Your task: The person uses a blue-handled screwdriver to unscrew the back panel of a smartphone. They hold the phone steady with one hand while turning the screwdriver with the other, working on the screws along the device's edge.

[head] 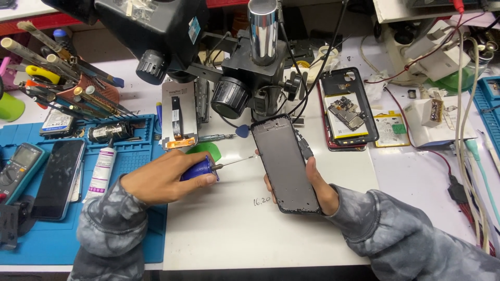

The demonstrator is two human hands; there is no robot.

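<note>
Right hand (317, 182) grips the dark phone frame (284, 164) (long axis running away from the surface's near edge); left hand (166, 177), closed around a blue-handled screwdriver (208, 167), points its tip rightward at the frame's left edge.

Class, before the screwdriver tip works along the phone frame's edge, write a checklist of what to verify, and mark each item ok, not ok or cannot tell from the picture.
1. Right hand grips the dark rectangular phone frame firmly: ok.
2. Left hand is wrapped around the blue-handled screwdriver: ok.
3. Screwdriver tip meets the frame's left edge: cannot tell, too small.
4. Right-hand fingers sit clear of the tip: ok, they are lower down.
5. Frame rests flat on the white mat: not ok, it is held tilted.
</note>
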